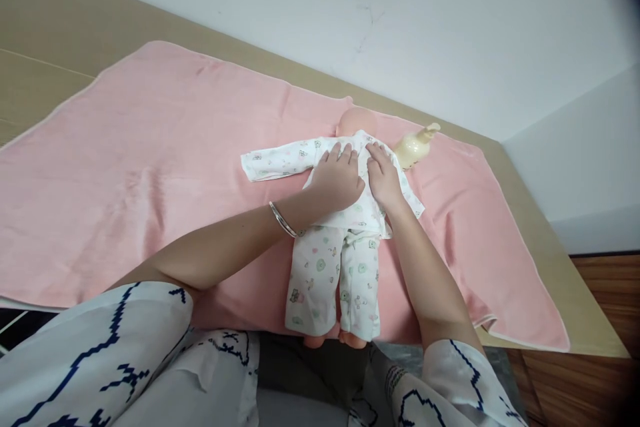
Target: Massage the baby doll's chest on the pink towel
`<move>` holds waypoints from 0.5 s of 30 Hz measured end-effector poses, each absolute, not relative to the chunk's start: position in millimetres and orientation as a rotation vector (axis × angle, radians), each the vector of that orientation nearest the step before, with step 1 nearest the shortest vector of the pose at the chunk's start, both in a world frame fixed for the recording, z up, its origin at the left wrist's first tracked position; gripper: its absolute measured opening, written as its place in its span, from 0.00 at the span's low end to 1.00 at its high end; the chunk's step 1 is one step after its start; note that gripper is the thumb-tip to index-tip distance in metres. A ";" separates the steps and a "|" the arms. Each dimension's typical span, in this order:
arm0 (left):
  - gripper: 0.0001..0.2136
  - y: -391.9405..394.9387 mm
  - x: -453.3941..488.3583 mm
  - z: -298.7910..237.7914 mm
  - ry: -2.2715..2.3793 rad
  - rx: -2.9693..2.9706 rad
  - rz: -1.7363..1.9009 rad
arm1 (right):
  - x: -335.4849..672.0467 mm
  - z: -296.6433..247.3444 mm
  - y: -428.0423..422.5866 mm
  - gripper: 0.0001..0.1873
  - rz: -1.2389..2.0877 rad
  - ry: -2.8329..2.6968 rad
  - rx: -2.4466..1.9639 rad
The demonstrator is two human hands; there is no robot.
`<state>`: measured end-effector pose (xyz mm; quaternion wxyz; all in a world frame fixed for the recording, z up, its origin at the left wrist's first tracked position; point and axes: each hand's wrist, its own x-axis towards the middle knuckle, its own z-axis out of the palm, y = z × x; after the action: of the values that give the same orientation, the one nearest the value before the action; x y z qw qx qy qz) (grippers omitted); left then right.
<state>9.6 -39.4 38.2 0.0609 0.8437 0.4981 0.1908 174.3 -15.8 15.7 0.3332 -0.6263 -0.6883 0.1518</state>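
Observation:
A baby doll (356,121) lies on its back on a pink towel (150,167), dressed in a white patterned top (280,160) and matching trousers (330,280). My left hand (336,177) rests flat on the doll's chest, fingers stretched toward the collar. Beside it, my right hand (383,177) also lies flat on the chest with its fingers at the neckline. Both hands press on the top's fabric. A silver bangle (283,219) circles my left wrist. The doll's bare feet (333,340) stick out at the table's near edge.
A cream pump bottle (415,147) lies on the towel just right of the doll's head. The towel covers a beige table (45,33) that stands against a white wall (450,20). A wooden floor (600,373) shows at the right.

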 end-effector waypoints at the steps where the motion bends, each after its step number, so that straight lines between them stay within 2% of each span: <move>1: 0.28 -38.7 9.7 37.4 1.508 2.560 0.608 | 173.7 15.2 -16.0 0.29 0.375 -1.803 -1.644; 10: 0.23 6.4 -7.6 29.6 1.560 2.333 0.712 | 124.8 38.3 -62.2 0.29 0.151 -2.055 -1.749; 15: 0.27 -22.6 6.2 30.2 1.567 2.424 0.661 | 152.1 31.4 -36.8 0.29 0.302 -1.961 -1.712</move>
<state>6.2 -22.6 30.2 0.0902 0.8153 0.5270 0.2224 152.1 -36.8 31.4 0.2575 -0.6311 -0.7231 0.1114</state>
